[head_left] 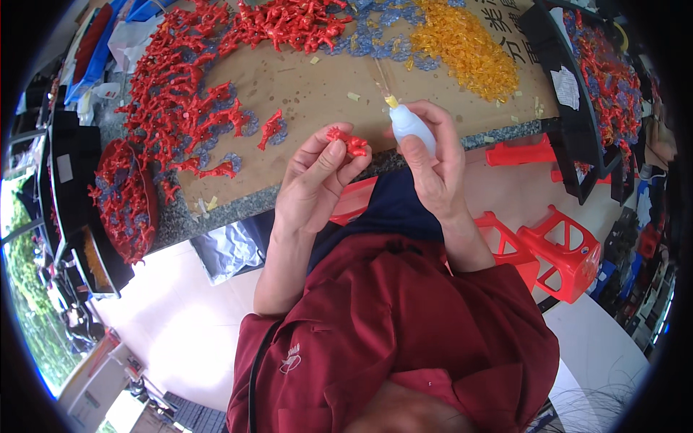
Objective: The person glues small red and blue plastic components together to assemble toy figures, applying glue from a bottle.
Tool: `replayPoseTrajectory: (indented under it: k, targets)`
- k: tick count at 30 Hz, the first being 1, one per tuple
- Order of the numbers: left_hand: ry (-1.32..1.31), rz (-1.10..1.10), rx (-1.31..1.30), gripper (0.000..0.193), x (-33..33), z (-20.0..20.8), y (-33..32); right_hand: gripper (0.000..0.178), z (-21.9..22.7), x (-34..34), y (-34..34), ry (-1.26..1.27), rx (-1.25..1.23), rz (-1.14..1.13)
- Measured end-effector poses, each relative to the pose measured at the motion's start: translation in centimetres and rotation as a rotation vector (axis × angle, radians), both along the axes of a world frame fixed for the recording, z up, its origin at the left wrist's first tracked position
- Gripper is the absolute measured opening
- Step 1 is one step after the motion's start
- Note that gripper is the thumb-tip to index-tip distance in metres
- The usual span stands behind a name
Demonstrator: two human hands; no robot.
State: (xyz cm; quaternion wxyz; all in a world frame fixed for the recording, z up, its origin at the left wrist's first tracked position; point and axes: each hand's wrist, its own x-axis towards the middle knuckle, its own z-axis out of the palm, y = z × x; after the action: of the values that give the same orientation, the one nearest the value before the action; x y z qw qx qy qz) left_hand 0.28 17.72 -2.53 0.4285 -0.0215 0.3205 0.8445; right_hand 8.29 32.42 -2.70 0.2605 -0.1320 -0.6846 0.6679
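Observation:
Between the thumb and fingers of my left hand [317,173] is a small red plastic figure [347,141], held just above the table's near edge. My right hand [439,162] is wrapped round a pale blue squeeze bottle [413,131]. The bottle's yellow tip [391,102] points up and away from me, with a thin nozzle beyond it, apart from the figure. A single red figure with a clear bluish piece [271,130] lies on the brown board [317,94], left of my left hand.
Many red figures [180,86] cover the table's left and far side. Bluish clear pieces [375,32] and a heap of amber pieces [469,54] lie at the back. A red tray [148,209] stands at left, a black bin [577,173] at right. Red stools [563,252] stand below right.

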Motion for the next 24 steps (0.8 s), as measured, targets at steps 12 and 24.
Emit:
replayPoseTrajectory:
  k: [12, 24]
  targets:
    - [-0.258, -0.011, 0.297, 0.029, 1.5, -2.5, -2.5, 0.030, 1.1, 1.9, -0.3, 0.072, 0.346, 0.071]
    - [-0.266, -0.025, 0.333, 0.026, 1.4, -2.7, -2.4, 0.028, 2.2, 1.9, -0.5, 0.020, 0.357, 0.080]
